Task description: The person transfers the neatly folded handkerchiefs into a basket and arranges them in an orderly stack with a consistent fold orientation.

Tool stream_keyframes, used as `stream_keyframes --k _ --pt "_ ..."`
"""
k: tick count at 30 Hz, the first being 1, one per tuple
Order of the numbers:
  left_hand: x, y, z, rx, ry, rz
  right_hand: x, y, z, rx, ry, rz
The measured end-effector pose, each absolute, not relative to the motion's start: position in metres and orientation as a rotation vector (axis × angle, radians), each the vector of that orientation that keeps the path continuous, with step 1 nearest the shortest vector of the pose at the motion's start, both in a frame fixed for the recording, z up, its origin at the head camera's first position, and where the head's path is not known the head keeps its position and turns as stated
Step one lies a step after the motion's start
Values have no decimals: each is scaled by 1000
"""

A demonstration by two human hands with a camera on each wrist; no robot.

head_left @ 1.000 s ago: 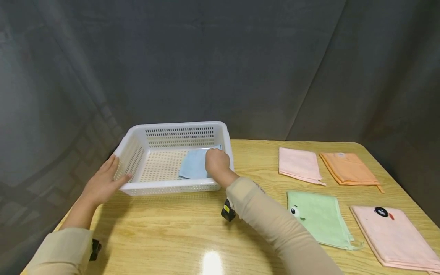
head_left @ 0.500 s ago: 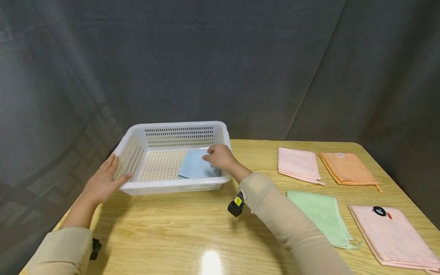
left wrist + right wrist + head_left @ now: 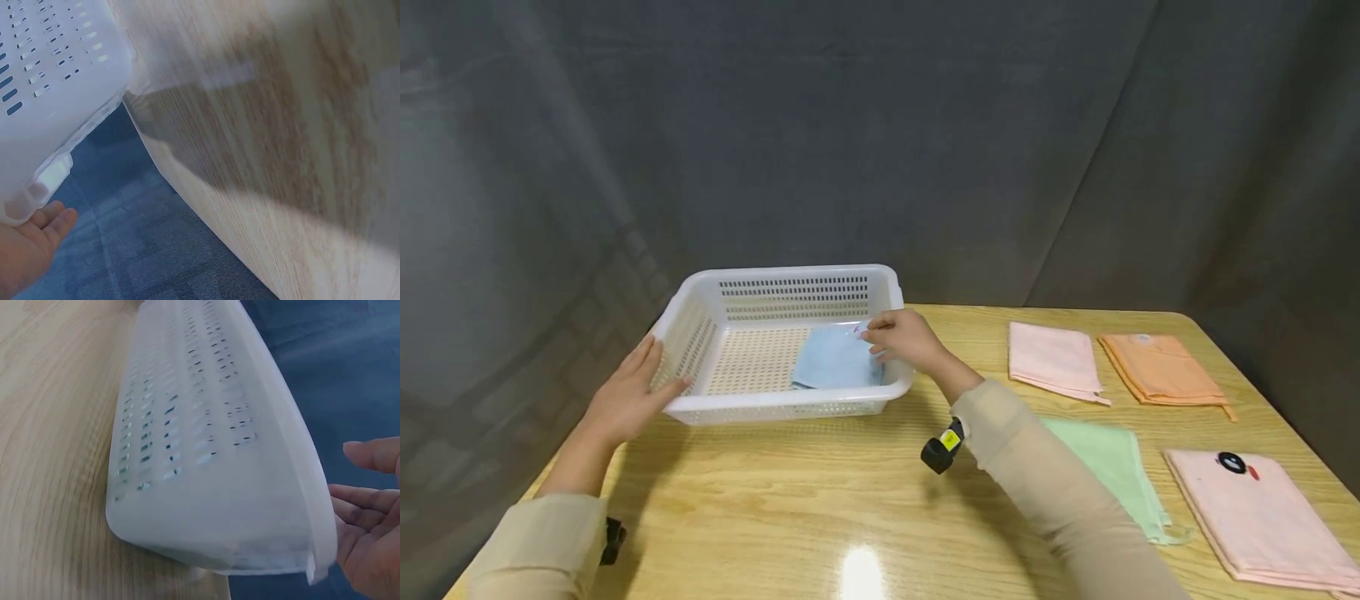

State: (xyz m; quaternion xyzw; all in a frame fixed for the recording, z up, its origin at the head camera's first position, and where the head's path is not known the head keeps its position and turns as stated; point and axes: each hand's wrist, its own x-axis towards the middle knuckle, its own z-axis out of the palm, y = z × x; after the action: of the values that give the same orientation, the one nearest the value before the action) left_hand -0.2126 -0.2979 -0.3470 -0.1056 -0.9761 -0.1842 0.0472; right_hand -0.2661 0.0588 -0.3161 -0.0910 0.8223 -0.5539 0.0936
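A white perforated plastic basket point(image 3: 775, 402) stands on the wooden table. A folded light-blue cloth point(image 3: 833, 358) lies in its right end, partly behind my right hand. My left hand point(image 3: 628, 396) rests on the basket's left rim with fingers extended; the left wrist view has its fingertips point(image 3: 61, 224) by the rim's corner. Above the basket's right wall is my right hand point(image 3: 908, 337), fingers loosely bent and holding nothing. In the right wrist view, that hand point(image 3: 375, 534) appears with thumb and fingers apart, beside the basket rim point(image 3: 322, 512).
To the right lie a small pink cloth point(image 3: 1052, 358), an orange cloth point(image 3: 1165, 368), a green cloth point(image 3: 1105, 462) partly covered by my right sleeve, and a larger pink cloth point(image 3: 1262, 517). Behind the table hangs a dark grey curtain point(image 3: 880, 150).
My right hand has lifted off the blue cloth and drawn back right toward the basket's right wall, its fingers loosening. The left hand has stayed on the rim.
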Motion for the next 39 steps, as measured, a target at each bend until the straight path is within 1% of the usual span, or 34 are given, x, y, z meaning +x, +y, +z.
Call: stream_keyframes --k 9,39 --pt "-213 -300 -343 -323 -2994 -531 -260 77 -313 -249 2278 -1821" --pt "-212 -296 -344 -342 -2958 -560 -248 125 -315 -234 2289 -1956"
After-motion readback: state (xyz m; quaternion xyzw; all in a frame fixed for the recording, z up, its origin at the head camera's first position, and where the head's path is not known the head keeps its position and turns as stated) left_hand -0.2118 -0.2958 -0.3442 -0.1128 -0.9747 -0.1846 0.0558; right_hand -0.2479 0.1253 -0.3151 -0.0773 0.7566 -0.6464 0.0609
